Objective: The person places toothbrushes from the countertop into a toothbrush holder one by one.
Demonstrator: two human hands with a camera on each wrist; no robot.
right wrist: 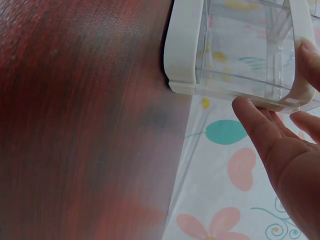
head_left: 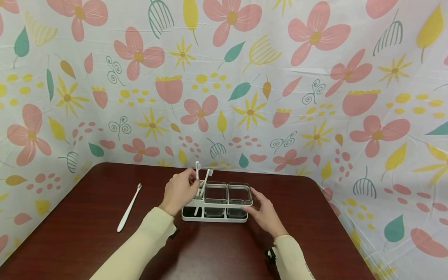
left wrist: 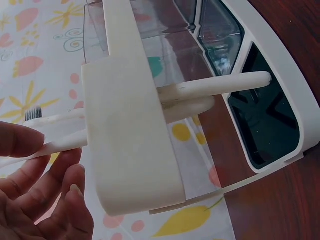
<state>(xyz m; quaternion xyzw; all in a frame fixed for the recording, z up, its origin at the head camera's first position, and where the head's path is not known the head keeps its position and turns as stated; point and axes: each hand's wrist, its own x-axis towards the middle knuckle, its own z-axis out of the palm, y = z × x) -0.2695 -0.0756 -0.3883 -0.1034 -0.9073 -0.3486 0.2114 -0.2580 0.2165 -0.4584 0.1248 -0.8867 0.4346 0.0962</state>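
Note:
A white toothbrush holder [head_left: 214, 220], with an upper rim over a lower tray, stands on the table. My left hand [head_left: 180, 190] is at its left end and pinches a white toothbrush [left wrist: 65, 144] between thumb and fingers. That toothbrush passes through the left opening of the upper rim. Beside it a second toothbrush [head_left: 209, 173] leans to the right in the same section, bristles up. Below the rim two handle ends show, the longer one [left wrist: 220, 85] reaching over the lower tray's dark compartment. My right hand [head_left: 266, 214] grips the holder's right end, thumb on the upper rim.
Two clear square cups [head_left: 216, 193] sit side by side in the holder's middle and right sections. Another white toothbrush [head_left: 128, 210] lies on the dark wooden table [head_left: 217, 252] to the left. A floral curtain [head_left: 224, 85] rises behind the table.

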